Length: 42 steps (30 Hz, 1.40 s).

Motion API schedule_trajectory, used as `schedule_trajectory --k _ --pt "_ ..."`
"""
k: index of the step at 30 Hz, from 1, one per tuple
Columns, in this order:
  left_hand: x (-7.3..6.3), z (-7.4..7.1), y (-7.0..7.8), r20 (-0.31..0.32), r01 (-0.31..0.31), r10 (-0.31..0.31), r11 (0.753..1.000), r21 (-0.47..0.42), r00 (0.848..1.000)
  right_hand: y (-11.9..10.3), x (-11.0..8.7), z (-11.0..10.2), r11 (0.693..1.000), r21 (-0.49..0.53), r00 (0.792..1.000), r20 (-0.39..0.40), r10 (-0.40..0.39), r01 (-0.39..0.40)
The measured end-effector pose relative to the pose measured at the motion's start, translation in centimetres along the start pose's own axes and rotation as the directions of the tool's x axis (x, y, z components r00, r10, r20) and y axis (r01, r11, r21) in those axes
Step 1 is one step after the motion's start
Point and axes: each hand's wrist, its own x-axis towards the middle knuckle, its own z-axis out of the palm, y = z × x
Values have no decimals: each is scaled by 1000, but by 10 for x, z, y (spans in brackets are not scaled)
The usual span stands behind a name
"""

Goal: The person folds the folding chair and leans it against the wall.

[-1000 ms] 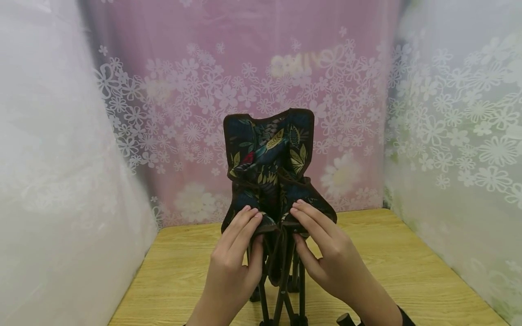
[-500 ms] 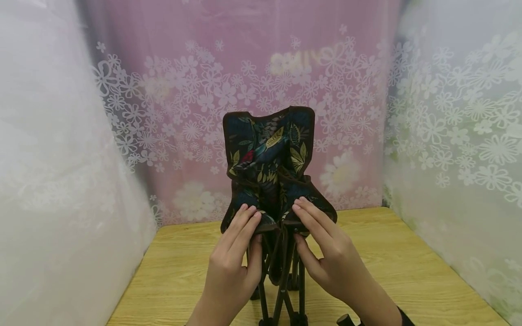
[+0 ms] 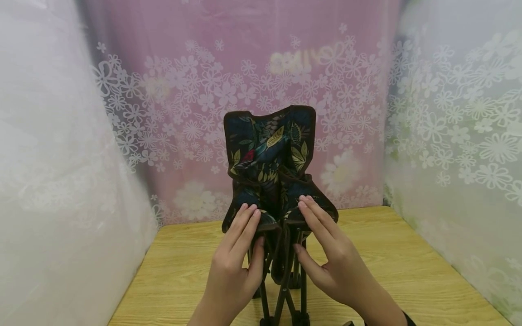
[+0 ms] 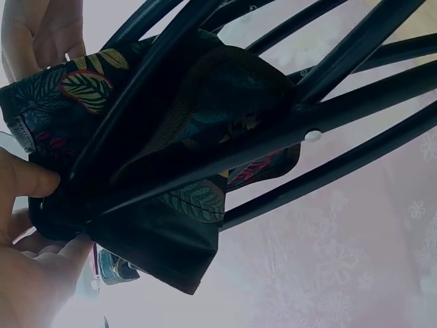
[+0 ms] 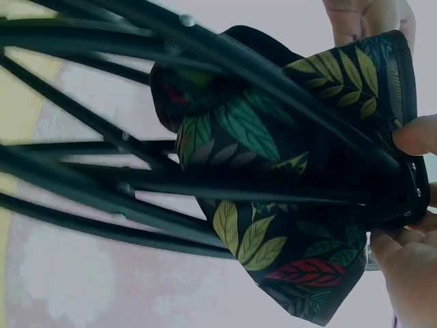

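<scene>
Pinching the chair (image 3: 269, 188) at mid-frame, the left hand (image 3: 234, 258) and right hand (image 3: 340, 253) show us fingers (image 3: 239, 228) above its seat edge (image 3: 269, 227), thumbs (image 3: 257, 265) below. Its dark, leaf-printed cloth (image 3: 267, 140) folds above black legs (image 5: 273, 87). The right wrist view shows us a red leaf (image 5: 311, 272), lower right, hidden in the head view.

- Folding chair (image 3: 269, 176), one; upright on the worktop (image 3: 183, 267), backrest (image 3: 269, 142) to the far side.
- Cover: dark blue-black fabric, printed with yellow, green and red leaves; dark brown edging.
- Frame: slim dark tubes (image 4: 273, 140), crossed and joined by pale rivets (image 4: 313, 136); dark feet.
- State: partly folded; front corners drawn close together, seat fabric sagging in a deep fold between them, backrest creased.
</scene>
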Motion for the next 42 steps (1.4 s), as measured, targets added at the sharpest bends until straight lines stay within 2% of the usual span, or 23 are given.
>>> schedule_trajectory --k 7,11,20,31,42 --pt "-4 2 -2 14 10 -10 1000 -21 1000 4 -3 0 998 66 1000 -17 17 -16" --pt "-6 2 -2 18 19 -18 1000 -18 1000 6 -4 0 998 63 1000 -24 11 -10" --pt "-5 1 -3 -17 23 -24 998 -52 1000 10 -6 1 997 73 998 -49 -27 30" --pt "-6 3 -3 -34 16 -18 998 -57 999 11 -10 -3 999 51 999 -45 4 -2" --pt "-8 4 -3 -58 18 -21 998 -64 998 16 -17 -8 998 63 998 -61 -7 11"
